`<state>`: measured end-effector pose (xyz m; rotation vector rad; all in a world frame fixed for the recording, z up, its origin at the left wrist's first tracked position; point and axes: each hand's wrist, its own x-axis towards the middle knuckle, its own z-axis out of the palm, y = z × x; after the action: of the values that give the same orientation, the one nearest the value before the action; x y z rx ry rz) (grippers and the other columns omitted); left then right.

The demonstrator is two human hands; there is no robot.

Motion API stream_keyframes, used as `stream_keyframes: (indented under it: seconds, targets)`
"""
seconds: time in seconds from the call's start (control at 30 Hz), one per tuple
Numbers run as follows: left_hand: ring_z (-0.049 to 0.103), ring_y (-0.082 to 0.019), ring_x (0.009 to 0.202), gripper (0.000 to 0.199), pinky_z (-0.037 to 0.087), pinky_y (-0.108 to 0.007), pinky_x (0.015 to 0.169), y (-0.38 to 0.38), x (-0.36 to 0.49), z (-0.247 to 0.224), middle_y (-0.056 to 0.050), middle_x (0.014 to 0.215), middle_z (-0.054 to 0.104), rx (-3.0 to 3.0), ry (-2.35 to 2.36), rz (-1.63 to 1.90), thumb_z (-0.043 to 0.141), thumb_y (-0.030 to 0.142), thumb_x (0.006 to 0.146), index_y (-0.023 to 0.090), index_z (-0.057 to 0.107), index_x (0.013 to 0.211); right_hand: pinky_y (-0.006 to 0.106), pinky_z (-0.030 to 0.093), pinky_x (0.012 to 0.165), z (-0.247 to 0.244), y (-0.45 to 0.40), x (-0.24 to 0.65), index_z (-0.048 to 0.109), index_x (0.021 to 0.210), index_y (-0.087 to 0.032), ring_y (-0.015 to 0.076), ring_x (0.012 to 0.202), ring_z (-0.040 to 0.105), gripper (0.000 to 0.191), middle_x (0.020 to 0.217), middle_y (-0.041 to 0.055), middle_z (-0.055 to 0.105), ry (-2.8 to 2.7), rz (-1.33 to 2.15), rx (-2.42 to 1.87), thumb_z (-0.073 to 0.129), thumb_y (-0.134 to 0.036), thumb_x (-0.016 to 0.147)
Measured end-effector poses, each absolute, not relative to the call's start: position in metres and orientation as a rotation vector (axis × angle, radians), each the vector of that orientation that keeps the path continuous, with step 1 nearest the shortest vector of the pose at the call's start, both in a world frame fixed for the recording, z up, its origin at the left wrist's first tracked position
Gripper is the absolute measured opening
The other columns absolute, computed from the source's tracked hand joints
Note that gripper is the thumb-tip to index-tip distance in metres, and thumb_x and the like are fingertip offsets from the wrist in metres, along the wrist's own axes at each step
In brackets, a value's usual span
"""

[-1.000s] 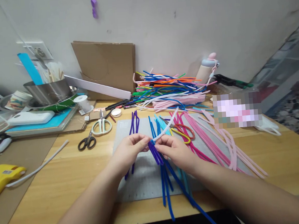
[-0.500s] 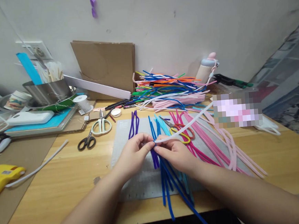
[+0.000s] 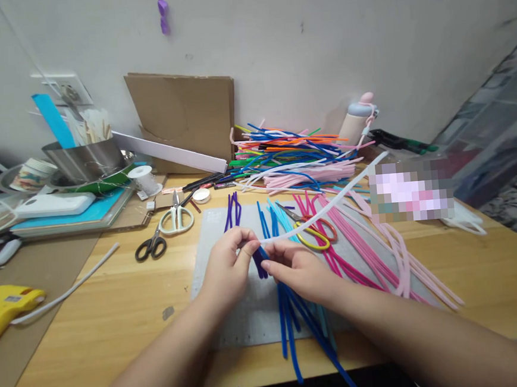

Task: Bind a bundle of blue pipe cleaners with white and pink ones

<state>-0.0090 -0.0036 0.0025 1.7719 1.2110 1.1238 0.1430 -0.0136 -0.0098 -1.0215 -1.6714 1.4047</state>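
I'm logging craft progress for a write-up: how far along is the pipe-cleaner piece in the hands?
Early. Done: the blue and purple stems are gathered into one bundle on the grey mat. In hand: the left hand and right hand pinch the bundle's top, where a white stem meets it. Left: most of the white stem still sticks out straight, and the pink stems lie loose.

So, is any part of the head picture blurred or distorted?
Head view: a pixelated block covers something right of the pink pipe cleaners; the wall socket and the table's edges lean from wide-lens distortion; both hands look sharp, and the lighting is even.
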Motion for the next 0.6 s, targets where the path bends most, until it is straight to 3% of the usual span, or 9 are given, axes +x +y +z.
stream_keyframes:
  seconds: [0.23,0.37,0.6]
  targets:
    - [0.049,-0.014,0.068,0.012,0.036,-0.024,0.065,-0.0046,-0.0088,-0.0003,0.000,0.069,0.053,1.773,1.300,1.218,0.045,0.025,0.081,0.019,0.051,0.073,0.023,0.036,0.056,-0.0038,-0.0177,0.1452,0.054,0.075,-0.017,0.0112,0.061,0.047,0.013,0.069,-0.0003,0.052,-1.843,1.157,-1.131,0.049,-0.028,0.080]
    - [0.048,-0.014,0.067,0.013,0.036,-0.023,0.064,-0.0046,-0.0082,-0.0016,0.001,0.067,0.053,1.681,1.316,1.246,0.046,0.028,0.080,0.019,0.052,0.072,0.022,0.031,0.050,-0.0005,-0.0195,0.1477,0.052,0.067,-0.018,0.0099,0.055,0.043,0.016,0.060,-0.0026,0.049,-1.954,0.968,-1.170,0.050,-0.028,0.079]
    - [0.047,-0.013,0.063,0.018,0.037,-0.022,0.061,0.0014,-0.0082,-0.0050,0.002,0.063,0.051,1.402,1.284,1.263,0.052,0.034,0.076,0.017,0.053,0.069,0.022,0.031,0.052,-0.0025,-0.0157,0.1473,0.048,0.063,-0.018,0.0094,0.054,0.040,0.018,0.057,-0.0038,0.044,-1.874,1.075,-1.164,0.049,-0.026,0.079]
